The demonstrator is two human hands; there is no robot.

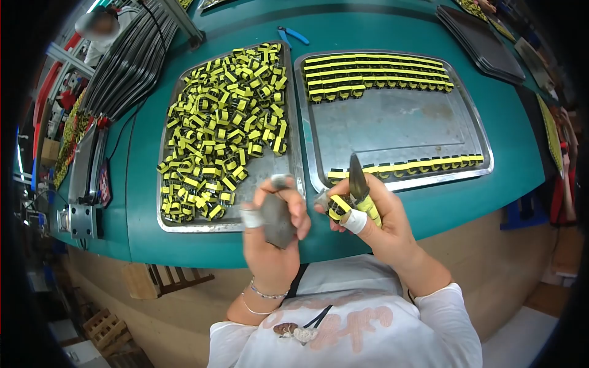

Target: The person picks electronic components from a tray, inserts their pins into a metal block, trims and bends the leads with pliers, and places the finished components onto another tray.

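My left hand (273,230) is blurred by motion, its fingers curled around a dark grey, smooth, rounded piece (279,222) whose kind I cannot make out. White tape wraps its thumb, and a greyish cover sits on one fingertip. Close by on the right, my right hand (389,224) pinches a small yellow-and-black transformer (338,207) between thumb and fingers. The same hand also grips a pointed tool (357,178) with a dark tapering blade and a yellow-wrapped handle, tip upward. Its thumb is taped white. The hands are apart, above the near edge of the trays.
A metal tray (245,227) on the left holds a loose heap of transformers (227,116). The right-hand tray (392,126) has neat rows of transformers (377,73) at its far side and one row along its near side. Blue-handled cutters (293,35) lie behind. Black trays (481,46) are stacked at right.
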